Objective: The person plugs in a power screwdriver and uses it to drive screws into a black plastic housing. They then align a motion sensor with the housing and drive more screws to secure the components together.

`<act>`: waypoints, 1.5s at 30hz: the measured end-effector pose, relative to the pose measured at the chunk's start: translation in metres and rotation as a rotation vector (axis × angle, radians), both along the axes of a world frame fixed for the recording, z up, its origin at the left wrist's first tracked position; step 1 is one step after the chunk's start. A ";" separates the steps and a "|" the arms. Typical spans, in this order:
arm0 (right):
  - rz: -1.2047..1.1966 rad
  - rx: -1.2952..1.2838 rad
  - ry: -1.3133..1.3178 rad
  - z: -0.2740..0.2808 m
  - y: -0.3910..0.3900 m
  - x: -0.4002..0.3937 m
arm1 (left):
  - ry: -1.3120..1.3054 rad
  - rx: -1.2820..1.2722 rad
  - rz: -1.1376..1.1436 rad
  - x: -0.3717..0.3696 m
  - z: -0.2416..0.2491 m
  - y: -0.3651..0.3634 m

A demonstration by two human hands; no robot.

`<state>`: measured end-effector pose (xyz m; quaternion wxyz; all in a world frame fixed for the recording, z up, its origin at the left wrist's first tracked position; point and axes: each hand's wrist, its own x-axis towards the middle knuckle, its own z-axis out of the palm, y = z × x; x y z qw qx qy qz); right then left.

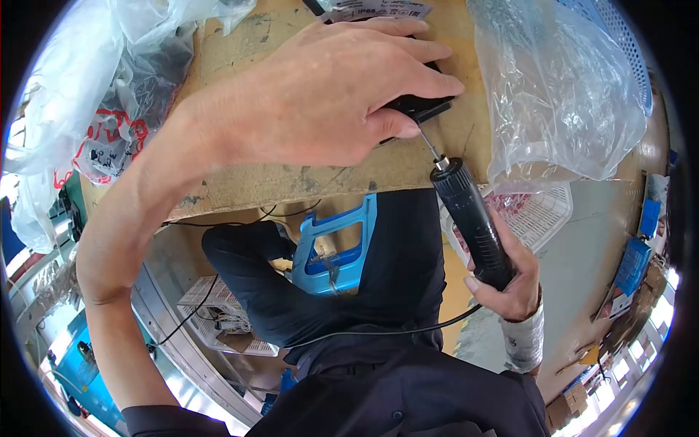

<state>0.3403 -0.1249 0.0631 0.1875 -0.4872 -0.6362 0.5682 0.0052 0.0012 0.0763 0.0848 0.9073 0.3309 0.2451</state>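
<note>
My right hand is wrapped round the lower end of a black electric screwdriver, from which a black cable trails across my lap. The screwdriver's thin bit points up and left to the edge of a black part on the worktable. Over that part lies my left hand, its fingers and thumb pressing on it and hiding most of it. Beyond my left hand, a silver label with printed text shows in part.
Clear plastic bags lie at the table's right, by a blue perforated basket. Bags with red writing sit at the left. Below are a blue stool, a white basket and a white crate.
</note>
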 end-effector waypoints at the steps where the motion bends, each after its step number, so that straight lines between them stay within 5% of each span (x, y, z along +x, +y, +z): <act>1: 0.005 0.000 -0.004 -0.001 0.001 0.002 | 0.106 -0.126 -0.079 -0.003 0.009 0.004; 4: 0.030 0.008 -0.017 -0.004 0.004 0.007 | 0.293 -0.459 -0.244 -0.012 0.038 0.017; 11: 0.090 0.074 0.005 -0.008 0.009 0.009 | 0.230 -0.796 -0.332 -0.013 0.076 0.030; 17: 0.036 0.071 0.027 -0.012 0.001 0.009 | 0.123 -0.638 -0.367 -0.024 0.047 0.024; 22: 0.009 0.035 0.025 -0.017 0.004 0.010 | 0.301 -0.839 -0.178 -0.007 0.078 0.018; 35: 0.221 0.182 -0.074 0.003 0.051 0.035 | 0.343 -0.448 -0.324 -0.009 0.067 0.013; 45: 0.238 0.212 -0.089 0.001 0.055 0.044 | -0.004 -0.446 -0.372 -0.017 0.026 0.023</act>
